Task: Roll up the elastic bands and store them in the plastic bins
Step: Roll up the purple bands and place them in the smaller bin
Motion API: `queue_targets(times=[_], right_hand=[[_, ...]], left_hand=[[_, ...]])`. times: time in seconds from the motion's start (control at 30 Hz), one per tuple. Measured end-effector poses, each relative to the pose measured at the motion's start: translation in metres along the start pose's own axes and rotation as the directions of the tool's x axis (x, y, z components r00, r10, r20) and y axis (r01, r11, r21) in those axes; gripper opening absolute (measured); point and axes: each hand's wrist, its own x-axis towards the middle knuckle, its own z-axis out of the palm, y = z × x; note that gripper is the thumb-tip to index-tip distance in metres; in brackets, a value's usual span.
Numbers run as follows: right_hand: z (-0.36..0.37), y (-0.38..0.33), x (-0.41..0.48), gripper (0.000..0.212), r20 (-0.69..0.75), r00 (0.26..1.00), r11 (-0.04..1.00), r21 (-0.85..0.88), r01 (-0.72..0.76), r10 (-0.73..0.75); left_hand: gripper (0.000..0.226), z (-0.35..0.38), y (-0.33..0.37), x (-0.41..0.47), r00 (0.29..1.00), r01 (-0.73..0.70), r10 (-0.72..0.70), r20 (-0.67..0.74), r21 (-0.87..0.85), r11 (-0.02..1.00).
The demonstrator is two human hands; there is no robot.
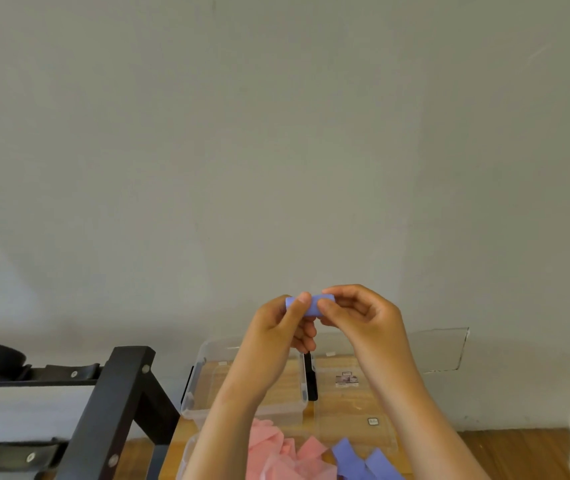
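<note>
Rolling a purple band (311, 304), pinched between left hand (278, 336) and right hand (363, 318); clear bins (204, 403) seemingly empty; pink bands (276, 452) unrolled near the surface's near edge.

— How do the person's two bare arms stand?
— Both forearms rise from the bottom edge and lean toward each other, so the hands meet in front of the chest, raised well up.
— And the left hand (278, 327)?
— Its back faces the camera; the thumb lies across the front of a small roll of periwinkle-blue elastic band (311, 304), the fingers curled behind it.
— The right hand (363, 313)?
— It pinches the roll's other end between thumb and forefinger, wrist bent, the remaining fingers curled loosely into the palm. The fingertips of the two hands nearly touch.
</note>
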Motion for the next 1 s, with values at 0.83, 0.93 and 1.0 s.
queue_targets(times=[0.83, 0.93, 1.0], right_hand=[[0.021, 0.134, 0.064, 0.007, -0.048, 0.912, 0.911, -0.035, -0.41, 0.408], [0.006, 0.158, 0.083, 0.005, -0.054, 0.896, 0.896, -0.04, -0.443, 0.44], [-0.008, 0.177, 0.097, 0.003, -0.057, 0.878, 0.877, -0.052, -0.477, 0.475]], left_hand=[[0.018, -0.056, -0.126, 0.064, 0.938, 0.314, -0.33, -0.107, -0.143, 0.939], [0.02, -0.043, -0.153, 0.084, 0.906, 0.378, -0.402, -0.136, -0.171, 0.91], [0.02, -0.031, -0.174, 0.099, 0.88, 0.423, -0.451, -0.15, -0.187, 0.887]])
